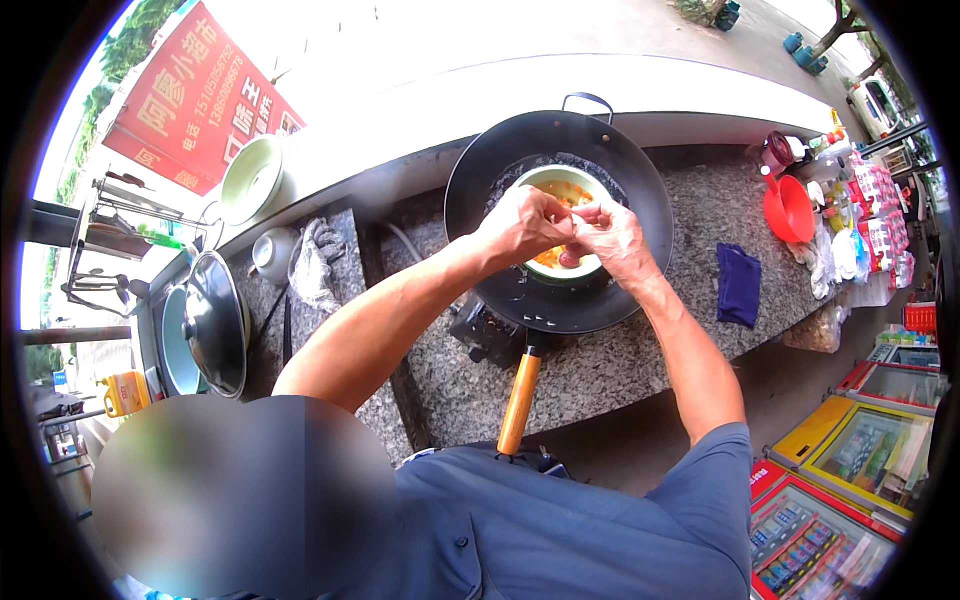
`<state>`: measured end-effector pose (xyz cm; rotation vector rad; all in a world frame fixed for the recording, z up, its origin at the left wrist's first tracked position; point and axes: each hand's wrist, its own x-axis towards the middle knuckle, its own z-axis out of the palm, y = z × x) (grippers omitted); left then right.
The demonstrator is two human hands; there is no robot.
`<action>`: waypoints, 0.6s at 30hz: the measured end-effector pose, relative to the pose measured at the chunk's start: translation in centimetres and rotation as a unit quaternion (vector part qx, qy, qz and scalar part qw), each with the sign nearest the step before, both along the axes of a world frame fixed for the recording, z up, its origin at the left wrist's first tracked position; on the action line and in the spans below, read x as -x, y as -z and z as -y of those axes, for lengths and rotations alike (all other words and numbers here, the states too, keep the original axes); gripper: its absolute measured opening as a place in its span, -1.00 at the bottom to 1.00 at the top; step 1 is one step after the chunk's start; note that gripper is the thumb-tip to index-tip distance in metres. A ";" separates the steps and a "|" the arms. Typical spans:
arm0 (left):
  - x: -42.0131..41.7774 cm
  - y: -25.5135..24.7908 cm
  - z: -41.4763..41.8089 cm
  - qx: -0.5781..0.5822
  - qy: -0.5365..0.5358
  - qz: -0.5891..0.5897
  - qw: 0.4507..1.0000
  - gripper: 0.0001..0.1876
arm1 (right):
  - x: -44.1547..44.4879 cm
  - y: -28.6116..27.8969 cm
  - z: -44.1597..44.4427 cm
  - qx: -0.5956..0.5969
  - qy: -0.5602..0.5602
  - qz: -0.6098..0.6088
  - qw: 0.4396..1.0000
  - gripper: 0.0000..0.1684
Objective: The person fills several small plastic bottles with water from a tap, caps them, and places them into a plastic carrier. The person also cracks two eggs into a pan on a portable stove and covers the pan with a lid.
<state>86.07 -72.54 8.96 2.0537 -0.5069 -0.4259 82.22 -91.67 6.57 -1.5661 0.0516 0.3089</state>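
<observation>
My left hand (525, 217) and my right hand (611, 238) meet over a pale green-rimmed bowl (525, 178). Their fingertips are pinched close together, and whatever may be between them is too small or hidden to make out. Inside the bowl are orange pieces (550, 259) in liquid, partly covered by my hands. A small round reddish piece (569, 259) shows just below my right fingers; I cannot tell whether it is held or lies in the bowl. The bowl stands in a black wok (480, 195) with a wooden handle (519, 405) pointing towards me.
A burner (487, 330) sits under the wok on the granite counter (465, 397). To the right lie a folded purple cloth (739, 285) and a red plastic ladle (789, 210). At left are a glass lid (217, 322), a whitish rag (319, 262) and a light green basin (253, 180).
</observation>
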 end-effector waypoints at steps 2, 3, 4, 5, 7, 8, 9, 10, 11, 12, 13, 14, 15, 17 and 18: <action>0.0 0.0 -0.1 0.000 -0.003 0.001 1.000 -0.68 | 0.1 -0.3 0.3 -0.012 0.002 -0.014 1.000 -0.68; -0.1 0.1 0.1 0.001 -0.001 0.007 1.000 -0.68 | 0.0 0.0 0.6 -0.002 -0.005 0.001 1.000 -0.69; -0.2 0.2 0.2 0.001 0.002 0.013 1.000 -0.68 | -0.4 0.6 0.9 0.008 -0.012 0.016 1.000 -0.70; -0.4 0.3 0.3 0.002 0.005 0.019 1.000 -0.68 | -0.6 0.9 1.1 0.019 -0.019 0.031 0.999 -0.71; -0.7 0.7 0.6 0.012 0.006 0.014 1.000 -0.69 | -0.7 0.3 1.3 0.050 -0.027 0.033 0.998 -0.72; -0.8 0.9 0.7 0.017 0.007 0.012 1.000 -0.69 | -0.9 0.6 1.6 0.064 -0.033 0.043 0.996 -0.72; -0.9 1.1 0.9 0.008 0.014 0.036 0.999 -0.71 | -1.2 1.0 2.0 0.077 -0.039 0.054 0.995 -0.72; -1.0 1.4 1.2 -0.001 0.021 0.060 0.998 -0.73 | -1.4 1.4 2.3 0.082 -0.039 0.076 0.993 -0.70; -1.1 1.6 1.5 -0.010 0.028 0.085 0.996 -0.75 | -1.4 1.6 2.7 0.116 -0.044 0.067 0.990 -0.70; -1.3 2.2 1.6 -0.019 0.033 0.101 0.994 -0.77 | -1.4 1.5 2.8 0.150 -0.051 0.060 0.986 -0.70; -1.5 2.8 1.7 -0.028 0.038 0.118 0.992 -0.79 | -1.5 1.3 2.8 0.184 -0.058 0.052 0.980 -0.69; -1.6 3.4 1.8 -0.038 0.043 0.135 0.989 -0.80 | -1.4 1.2 2.6 0.202 -0.060 0.061 0.976 -0.69; -1.8 3.9 1.9 -0.036 0.045 0.156 0.986 -0.81 | -1.3 1.1 2.3 0.220 -0.062 0.070 0.971 -0.69; -2.0 5.0 2.0 -0.034 0.048 0.199 0.978 -0.83 | -1.3 1.0 2.2 0.269 -0.078 0.135 0.950 -0.71; -2.0 5.2 2.0 -0.026 0.055 0.235 0.970 -0.84 | -1.3 1.0 2.3 0.300 -0.090 0.189 0.931 -0.72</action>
